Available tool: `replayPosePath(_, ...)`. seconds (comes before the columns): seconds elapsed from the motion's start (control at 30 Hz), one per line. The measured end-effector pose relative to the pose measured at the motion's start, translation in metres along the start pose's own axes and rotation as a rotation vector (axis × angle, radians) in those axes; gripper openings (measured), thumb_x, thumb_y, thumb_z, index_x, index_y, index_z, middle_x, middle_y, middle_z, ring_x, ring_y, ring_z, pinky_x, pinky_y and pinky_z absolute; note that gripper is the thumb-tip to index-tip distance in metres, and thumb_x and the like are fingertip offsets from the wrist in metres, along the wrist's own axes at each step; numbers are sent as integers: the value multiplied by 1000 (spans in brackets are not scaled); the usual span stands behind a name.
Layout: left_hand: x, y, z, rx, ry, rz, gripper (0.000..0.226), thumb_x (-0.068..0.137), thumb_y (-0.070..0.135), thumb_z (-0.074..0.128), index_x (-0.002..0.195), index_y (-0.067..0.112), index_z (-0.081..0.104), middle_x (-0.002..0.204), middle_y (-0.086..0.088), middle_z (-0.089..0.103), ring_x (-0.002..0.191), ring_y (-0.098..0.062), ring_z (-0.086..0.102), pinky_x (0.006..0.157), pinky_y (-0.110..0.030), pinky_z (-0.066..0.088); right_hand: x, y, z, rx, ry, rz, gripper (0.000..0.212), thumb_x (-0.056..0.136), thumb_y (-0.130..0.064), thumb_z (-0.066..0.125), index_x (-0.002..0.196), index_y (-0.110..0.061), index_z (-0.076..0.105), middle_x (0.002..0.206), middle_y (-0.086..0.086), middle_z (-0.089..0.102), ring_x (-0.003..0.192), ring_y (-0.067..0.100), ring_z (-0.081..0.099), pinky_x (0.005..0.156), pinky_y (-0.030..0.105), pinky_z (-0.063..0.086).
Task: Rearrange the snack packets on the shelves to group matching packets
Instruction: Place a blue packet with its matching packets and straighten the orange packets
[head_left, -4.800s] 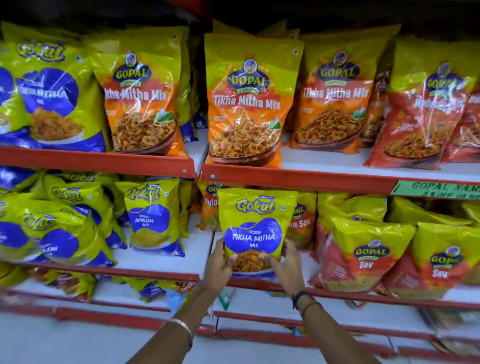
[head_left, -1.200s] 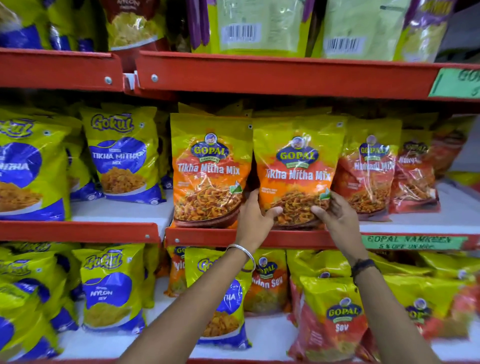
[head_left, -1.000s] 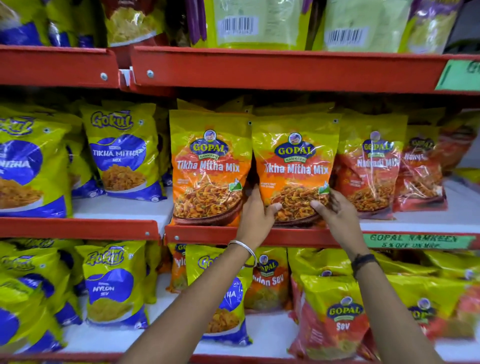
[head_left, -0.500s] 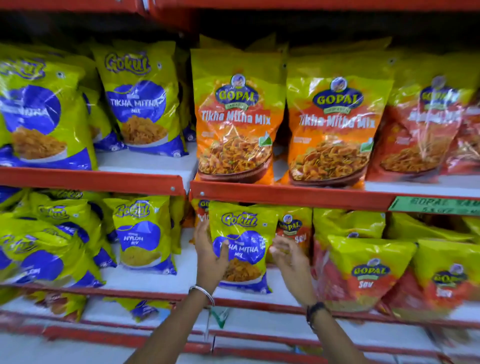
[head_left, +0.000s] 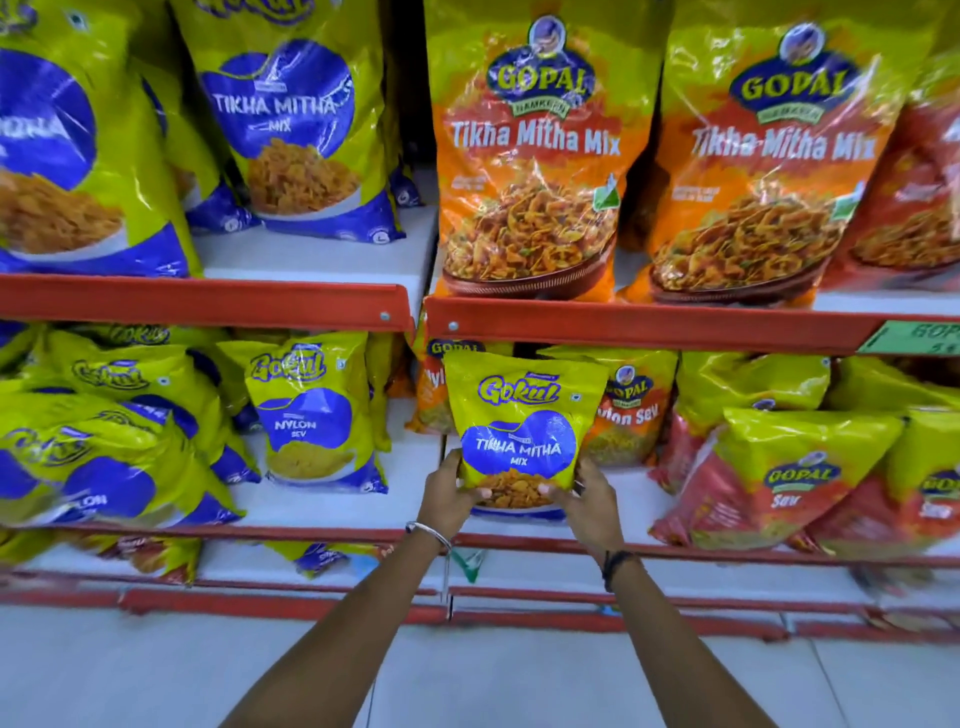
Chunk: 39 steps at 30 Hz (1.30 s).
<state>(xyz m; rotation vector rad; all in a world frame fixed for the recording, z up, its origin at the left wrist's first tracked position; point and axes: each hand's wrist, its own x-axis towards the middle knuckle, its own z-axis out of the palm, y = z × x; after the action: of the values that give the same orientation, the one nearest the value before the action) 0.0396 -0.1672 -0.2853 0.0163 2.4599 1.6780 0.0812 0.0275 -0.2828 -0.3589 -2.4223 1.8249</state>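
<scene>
Gokul Tikha Mitha packet is on the lower shelf, right bay, just right of the bay divider and near the front edge. Both hands grip it at the bottom: left hand clamps the lower-left corner with its thumb over the front face, right hand clamps the lower-right corner the same way. The packet sits between the hands and rises above them.

Orientation: upright, long axis vertical, top seal up just under the upper shelf lip, printed face toward the camera. Slight tilt, top leaning a little left. Bottom edge is at or just over the shelf board; can't tell if it's touching.

It stands in front of the Gopal Nylon Sev packets, covering their middle. Gokul Nylon Sev packet is in the left bay, well apart. Larger Gokul Tikha Mitha bag is on the upper shelf, left bay; Gopal Tikha Mitha bags are in the right bay above.

Versus 0.5 s ago: the right hand was open and just short of the packet, now it's closed on the corner. Left hand is lower on the packet. Packet is in the same bay.
</scene>
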Motion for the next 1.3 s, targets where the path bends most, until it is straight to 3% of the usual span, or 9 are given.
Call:
replayPosePath(0.1,-21,-2,-7,-43,23,47,56,68,-14,70,115,12,53,98,-3,65,74,14,59,71,-11,46,-21,-6,4,6,48,-19,53,75,-4,76,107,-41,57,100,-17,71,92,0,63,76,13,49)
replayPosePath(0.2,-44,3,-27,-59,50,105,54,68,0,72,111,29,56,90,16,69,75,16,58,69,-12,46,-49,-28,12,33,89,-66,51,74,-7,77,107,-42,59,99,-32,69,94,-9,62,76,10,47)
replayPosePath(0.3,-60,18,-57,-81,69,171,50,67,17,71,107,39,52,99,23,65,88,16,58,75,-8,45,-68,-57,21,121,147,-122,49,73,-8,79,115,-27,62,105,-21,70,95,-17,60,75,3,44)
replayPosePath(0.43,-70,44,-101,-69,124,312,57,65,35,74,116,16,57,90,5,69,80,-5,59,74,-16,45,-83,-109,36,183,201,-250,53,69,-16,83,116,-27,61,105,-24,71,98,-10,62,80,8,47)
replayPosePath(0.5,-73,60,-120,-74,174,375,63,66,45,69,118,13,56,102,2,69,91,-10,63,81,-27,49,-85,-138,42,225,214,-291,51,72,-8,79,115,-26,58,106,-16,69,93,-14,63,79,7,48)
replayPosePath(0.67,-84,113,-167,-73,283,558,58,73,50,62,122,20,55,111,18,66,104,4,59,84,-10,44,-84,-204,50,220,243,-416,49,67,-27,84,112,-27,64,106,-5,72,95,-8,65,81,28,54)
replayPosePath(0.87,-90,141,-196,-67,323,594,45,77,31,73,110,50,49,89,50,60,89,19,58,74,-3,43,-79,-240,52,262,222,-423,51,65,-28,82,111,-11,68,97,-4,76,89,4,71,78,27,56)
replayPosePath(1.13,-77,148,-219,-145,359,592,60,68,51,68,123,33,52,108,19,68,102,2,62,89,-32,54,-73,-268,69,261,223,-464,61,62,-37,80,115,-9,67,102,4,75,92,5,71,80,24,56)
replayPosePath(1.3,-42,177,-255,-53,446,640,65,69,52,62,126,23,47,120,4,64,112,-11,59,94,-34,49,-34,-307,89,264,181,-559,42,73,-8,78,111,-15,63,99,-12,69,82,-15,64,71,8,50)
